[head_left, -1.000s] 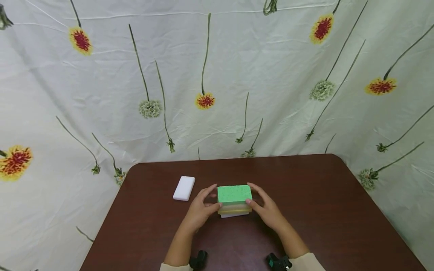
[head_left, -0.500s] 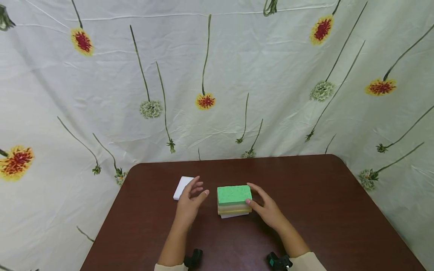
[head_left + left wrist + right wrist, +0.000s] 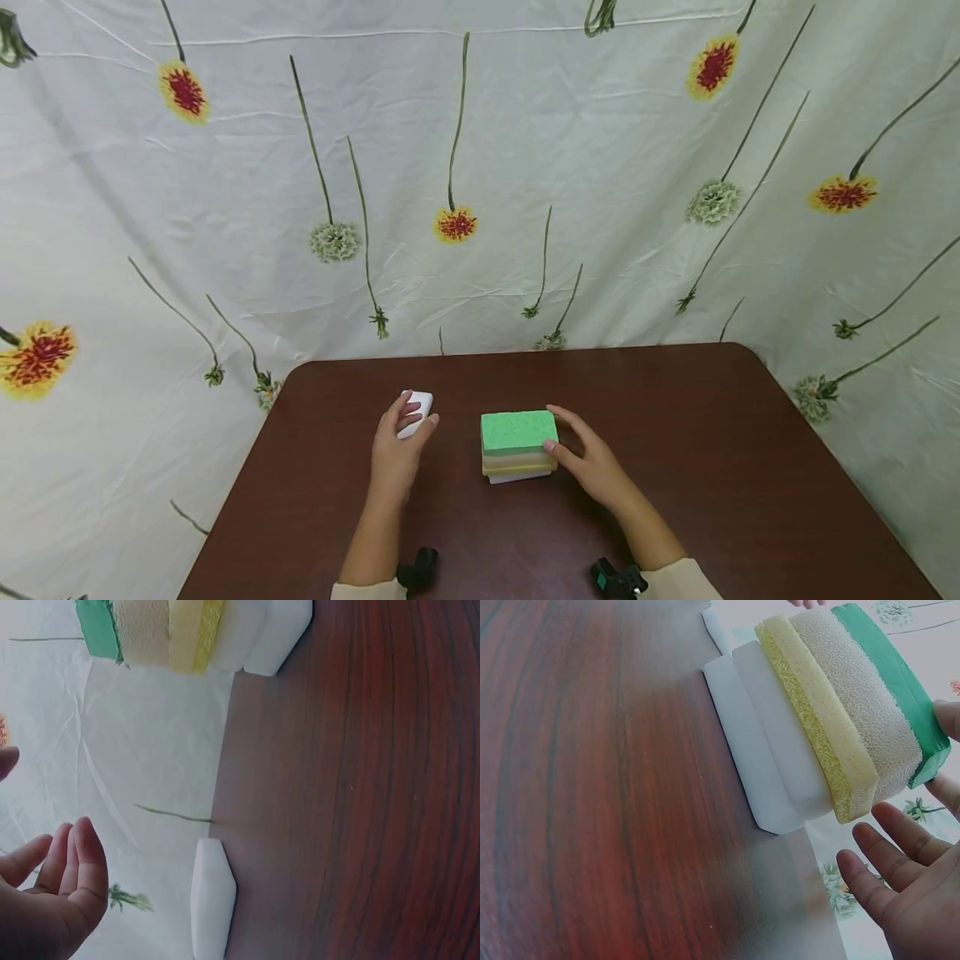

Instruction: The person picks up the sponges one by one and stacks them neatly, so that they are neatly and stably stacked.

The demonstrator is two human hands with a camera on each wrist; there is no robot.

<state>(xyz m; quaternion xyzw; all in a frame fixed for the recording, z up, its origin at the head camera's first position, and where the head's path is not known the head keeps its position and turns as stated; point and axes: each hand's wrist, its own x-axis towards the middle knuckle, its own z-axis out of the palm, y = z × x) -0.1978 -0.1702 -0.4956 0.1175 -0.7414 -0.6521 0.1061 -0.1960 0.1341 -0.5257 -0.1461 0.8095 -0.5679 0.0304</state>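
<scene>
In the middle of the table stands a stack of sponges. A green sponge (image 3: 517, 432) tops it, over a beige sponge (image 3: 862, 697), a yellow sponge (image 3: 821, 720) and two white sponge blocks (image 3: 754, 750) at the bottom. My right hand (image 3: 596, 475) holds the right end of the green one between thumb and index finger; its other fingers are spread beside the stack. To the left, my left hand (image 3: 395, 454) hovers over a separate white sponge block (image 3: 212, 900), fingers and thumb apart. The left wrist view shows a gap between that hand and the block.
All of it lies on a dark brown wooden table (image 3: 712, 500) with rounded far corners. Behind hangs a pale cloth (image 3: 405, 167) printed with flowers. A black band (image 3: 417, 569) is on the left wrist, another (image 3: 618, 577) on the right.
My left hand has let go of the stack's left side and moved left to the loose white block. My right hand has stayed at the green sponge, and the stack has not moved.
</scene>
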